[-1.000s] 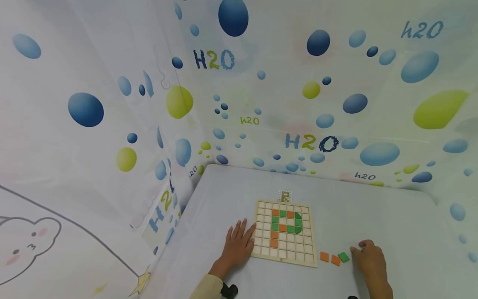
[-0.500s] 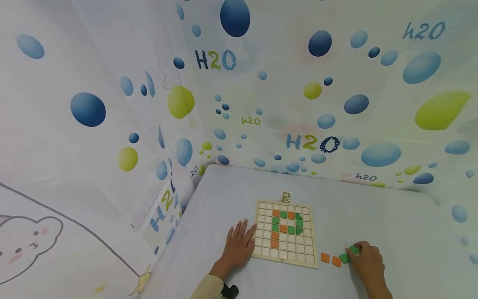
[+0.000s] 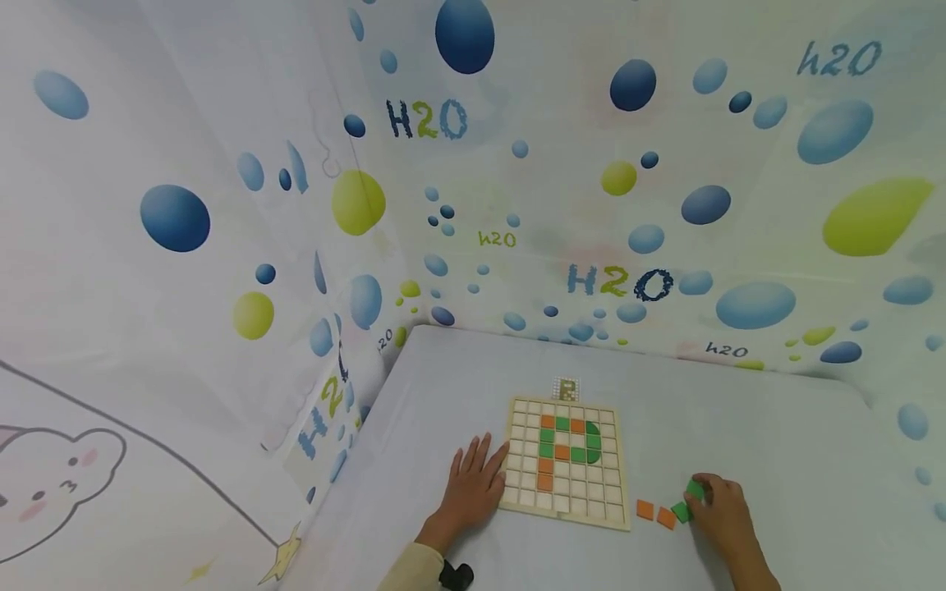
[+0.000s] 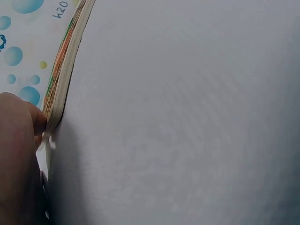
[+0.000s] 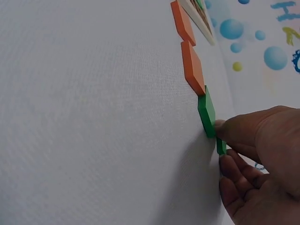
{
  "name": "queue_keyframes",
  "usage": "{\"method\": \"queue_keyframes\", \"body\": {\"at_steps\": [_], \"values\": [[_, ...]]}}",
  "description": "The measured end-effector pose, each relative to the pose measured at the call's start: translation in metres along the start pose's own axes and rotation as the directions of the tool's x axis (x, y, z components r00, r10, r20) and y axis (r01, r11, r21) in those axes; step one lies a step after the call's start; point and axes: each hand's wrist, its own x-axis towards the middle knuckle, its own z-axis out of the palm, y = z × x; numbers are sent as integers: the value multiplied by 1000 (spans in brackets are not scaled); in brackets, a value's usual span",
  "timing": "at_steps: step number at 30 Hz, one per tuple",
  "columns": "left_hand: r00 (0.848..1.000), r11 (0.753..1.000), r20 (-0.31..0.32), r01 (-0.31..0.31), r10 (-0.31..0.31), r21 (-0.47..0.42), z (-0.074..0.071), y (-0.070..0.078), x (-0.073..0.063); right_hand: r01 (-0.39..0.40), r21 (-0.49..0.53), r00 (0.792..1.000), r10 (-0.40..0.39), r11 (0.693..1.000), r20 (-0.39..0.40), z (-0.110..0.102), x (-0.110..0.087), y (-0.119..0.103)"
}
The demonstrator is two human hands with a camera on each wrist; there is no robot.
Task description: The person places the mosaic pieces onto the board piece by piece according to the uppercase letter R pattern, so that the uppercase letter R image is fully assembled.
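A wooden grid board (image 3: 565,522) lies on the table, with orange and green tiles in its cells forming a P. My left hand (image 3: 470,491) rests flat beside it, fingers spread, index fingertip at the board's left edge; the left wrist view shows the thumb (image 4: 39,119) by the board's corner. To the right, my right hand (image 3: 723,513) pinches a green square tile (image 3: 695,489) between thumb and fingers. Touching or nearly touching that tile is a second green tile (image 5: 206,115). Two orange tiles, one nearer the board (image 3: 645,510) and one beside it (image 3: 667,518), continue the row.
Just behind the board lies a small pattern card (image 3: 567,389) showing a P on a grid. A black object (image 3: 456,576) sits by the left forearm. Printed fabric walls (image 3: 547,189) rise behind the white table (image 3: 783,435) and at its left.
My right hand has moved left toward the tiles, bringing a green tile against the end of the row and turning it a little. My left hand stays at the board's edge.
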Motion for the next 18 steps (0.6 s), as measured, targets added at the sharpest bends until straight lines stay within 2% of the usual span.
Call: {"method": "queue_keyframes", "body": {"at_steps": [6, 13, 18], "values": [[1000, 1000, -8, -8, 8, -7, 0, 2, -1, -2, 10, 1000, 2, 1000, -1, -2, -1, -1], [997, 999, -57, -45, 44, -13, 4, -2, -2, 28, 17, 1000, -27, 999, -13, -2, 1, -2], [999, 1000, -44, -29, 28, -2, 8, -5, -1, 67, 26, 998, -66, 997, -11, 0, 4, -4]]}}
